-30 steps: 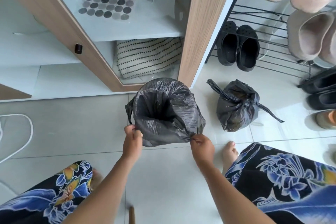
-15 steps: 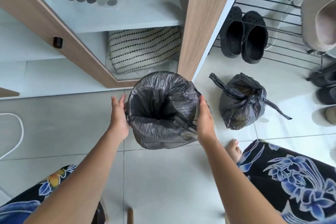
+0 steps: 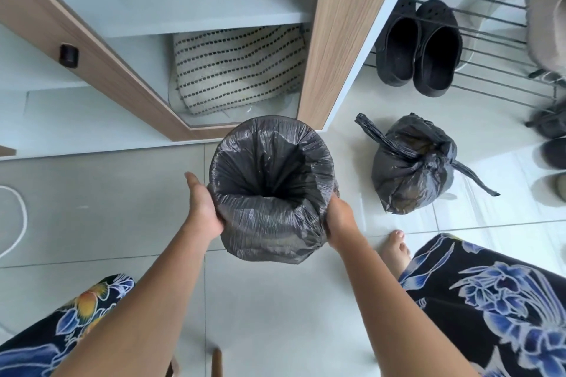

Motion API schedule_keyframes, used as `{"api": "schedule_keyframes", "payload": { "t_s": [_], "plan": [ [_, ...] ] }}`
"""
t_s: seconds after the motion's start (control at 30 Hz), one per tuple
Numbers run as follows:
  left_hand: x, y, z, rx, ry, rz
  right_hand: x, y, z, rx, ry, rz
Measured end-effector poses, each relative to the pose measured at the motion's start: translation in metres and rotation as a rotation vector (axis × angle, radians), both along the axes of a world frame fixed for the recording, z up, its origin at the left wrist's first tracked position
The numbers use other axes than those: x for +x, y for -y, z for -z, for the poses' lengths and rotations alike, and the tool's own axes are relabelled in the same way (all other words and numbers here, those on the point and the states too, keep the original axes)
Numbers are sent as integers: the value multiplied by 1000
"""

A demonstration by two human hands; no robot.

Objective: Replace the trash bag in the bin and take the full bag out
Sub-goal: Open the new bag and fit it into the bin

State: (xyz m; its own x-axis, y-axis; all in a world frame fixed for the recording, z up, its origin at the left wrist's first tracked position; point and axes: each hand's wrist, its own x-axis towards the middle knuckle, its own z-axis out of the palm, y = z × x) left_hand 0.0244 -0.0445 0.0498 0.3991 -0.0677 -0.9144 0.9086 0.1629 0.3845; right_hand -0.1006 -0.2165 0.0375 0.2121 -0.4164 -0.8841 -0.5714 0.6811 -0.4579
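Observation:
A small round bin stands on the tiled floor, fully wrapped in a fresh black liner bag whose mouth is folded over the rim. My left hand presses flat on the bin's left side. On the right side my right hand clasps it, fingers partly hidden behind the plastic. The full black trash bag, knotted at the top, lies on the floor to the right of the bin, apart from both hands.
A wooden-framed glass cabinet rises just behind the bin. A wire shoe rack with black clogs stands at the right. My bare foot and floral-clad knees flank the near floor. A white cord curves at the left.
My hands left the liner's lower edge, rose to the bin's sides, then slid down a little and closed on it. The liner now sits smoother over the rim.

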Motion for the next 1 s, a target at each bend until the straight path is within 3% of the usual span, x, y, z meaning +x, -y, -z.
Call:
{"api": "schedule_keyframes", "payload": {
  "t_s": [0.1, 0.17, 0.23, 0.37, 0.57, 0.67, 0.73, 0.8, 0.83, 0.9, 1.0],
  "plan": [
    [6, -4, -1, 399, 262, 20, -2, 11, -22, -471, -130, -32],
    [2, -2, -9, 651, 464, -27, 0, 5, -47, -620, -55, 54],
    [-7, 4, -17, 573, 473, -72, 7, -7, -57, -492, 103, 92],
    [-20, 17, -29, 169, 254, -81, 15, -16, -41, -106, 196, 198],
    [-20, 13, -31, 151, 152, -38, 8, -14, -26, 95, 165, 176],
    [-20, 8, -36, 184, 175, 83, 10, -9, -42, -83, 96, 70],
    [-17, 5, -36, 249, 224, 149, 11, -9, -58, -540, -1, -28],
    [-12, 0, -26, 352, 298, 204, 14, -15, -79, -945, 54, -196],
    [-10, -1, -25, 387, 318, 229, 19, -18, -83, -1017, 126, -368],
    [-12, 5, -42, 426, 348, 287, 36, -27, -78, -960, 186, -899],
    [-23, 14, -50, 492, 438, 392, 59, -37, -55, -801, -59, -1580]
  ]
}}
